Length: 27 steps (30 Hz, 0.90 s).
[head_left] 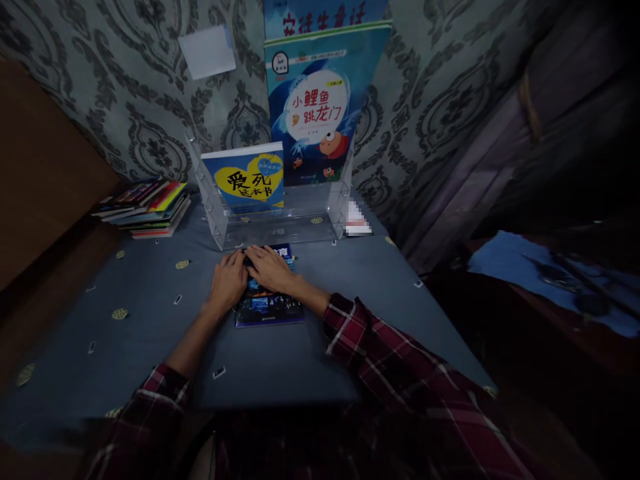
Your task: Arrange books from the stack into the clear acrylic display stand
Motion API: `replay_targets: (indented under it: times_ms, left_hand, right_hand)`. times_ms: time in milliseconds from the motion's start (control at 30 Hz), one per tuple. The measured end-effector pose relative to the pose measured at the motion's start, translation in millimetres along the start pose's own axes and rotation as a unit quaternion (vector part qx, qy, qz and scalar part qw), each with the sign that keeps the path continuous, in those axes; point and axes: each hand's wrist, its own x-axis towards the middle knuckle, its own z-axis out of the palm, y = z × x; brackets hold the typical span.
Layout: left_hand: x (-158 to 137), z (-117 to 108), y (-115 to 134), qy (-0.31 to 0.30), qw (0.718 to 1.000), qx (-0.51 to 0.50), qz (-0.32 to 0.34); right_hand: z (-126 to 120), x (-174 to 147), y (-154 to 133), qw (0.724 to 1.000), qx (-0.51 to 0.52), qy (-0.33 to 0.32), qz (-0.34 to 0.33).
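A dark blue book (270, 313) with pictures on its cover lies flat on the table. My right hand (270, 268) rests across its upper part, fingers stretched out and hiding much of the cover. Against the book's upper left edge lies my left hand (231, 277), its fingers extended toward the right hand's fingertips. Just beyond both hands stands a clear plastic book rack (280, 235). On it a blue and yellow book (245, 180) leans at the left, and a taller blue picture book (320, 107) with a red fish stands behind to the right.
A stack of books (150, 210) sits on the table's left side near the wall. The blue tablecloth (165, 333) carries small yellow prints. A white card (207, 52) hangs on the patterned wall. Beyond the right table edge are a curtain (465, 167) and a blue cloth (520, 267).
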Motion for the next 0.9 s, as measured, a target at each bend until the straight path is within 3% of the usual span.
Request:
replay_targets:
  times_ms: [500,900]
  left_hand:
    - [0,-3,2,-0.013,1.000,0.006,-0.008]
    - [-1,-4,3,-0.004,1.000,-0.011,-0.002]
  right_hand:
    - [-7,-10,-2,0.999,-0.018,0.004,0.047]
    - [-27,-47,32,0.997,0.010,0.031,0.076]
